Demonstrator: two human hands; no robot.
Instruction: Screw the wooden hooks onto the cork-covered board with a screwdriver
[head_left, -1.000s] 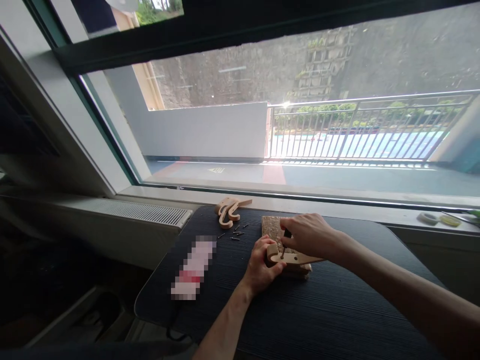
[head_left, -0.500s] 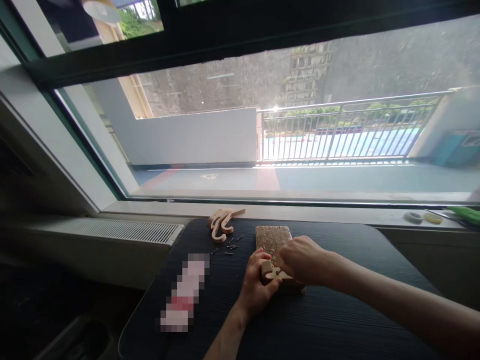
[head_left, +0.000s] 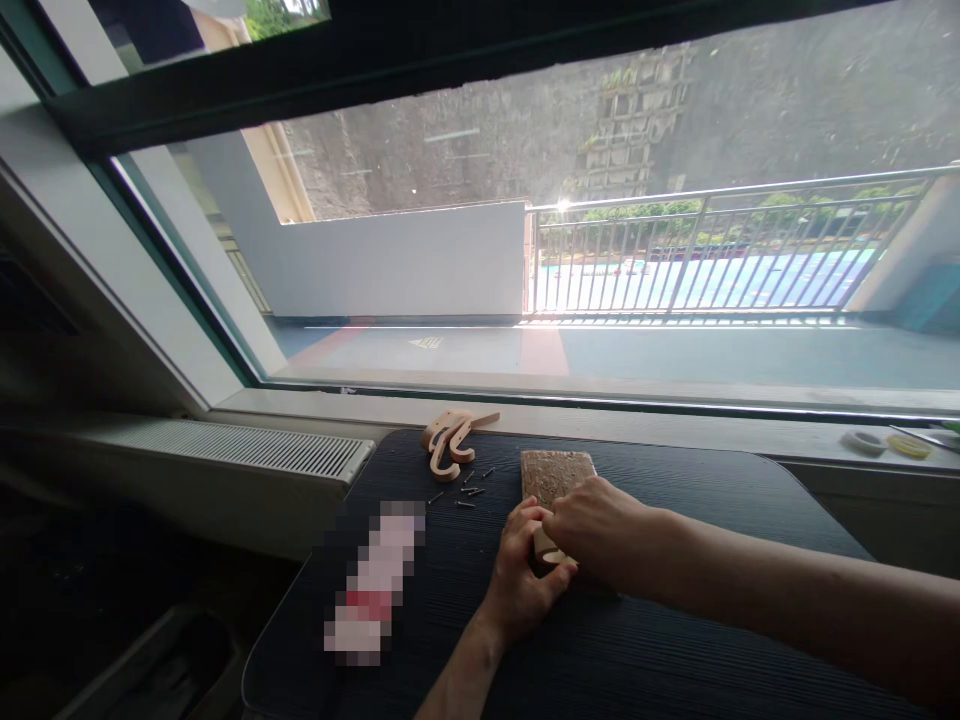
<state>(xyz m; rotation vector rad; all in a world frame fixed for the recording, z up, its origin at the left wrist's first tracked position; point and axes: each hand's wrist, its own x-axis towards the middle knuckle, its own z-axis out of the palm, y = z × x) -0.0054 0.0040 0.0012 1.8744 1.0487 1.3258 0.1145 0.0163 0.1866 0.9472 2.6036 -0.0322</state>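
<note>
A brown wooden block (head_left: pixel 553 472) lies on the dark table (head_left: pixel 675 640). On its near end rests a pale wooden hook piece (head_left: pixel 545 546), mostly hidden by my hands. My left hand (head_left: pixel 519 582) is closed around the hook piece's left end. My right hand (head_left: pixel 600 534) lies over the piece from the right, fingers curled down on it. A small dark tool that showed earlier in those fingers is hidden now.
Two more wooden hook pieces (head_left: pixel 448 440) lie at the table's far edge, with several small dark screws (head_left: pixel 470 487) scattered beside them. A blurred pink and white object (head_left: pixel 375 580) lies at the left. A radiator grille (head_left: pixel 247 448) and a windowsill with tape rolls (head_left: pixel 885 442) lie beyond.
My right hand has dropped lower over the hook piece and now covers most of it. The dark tool seen between its fingers is out of sight. The view shifted slightly.
</note>
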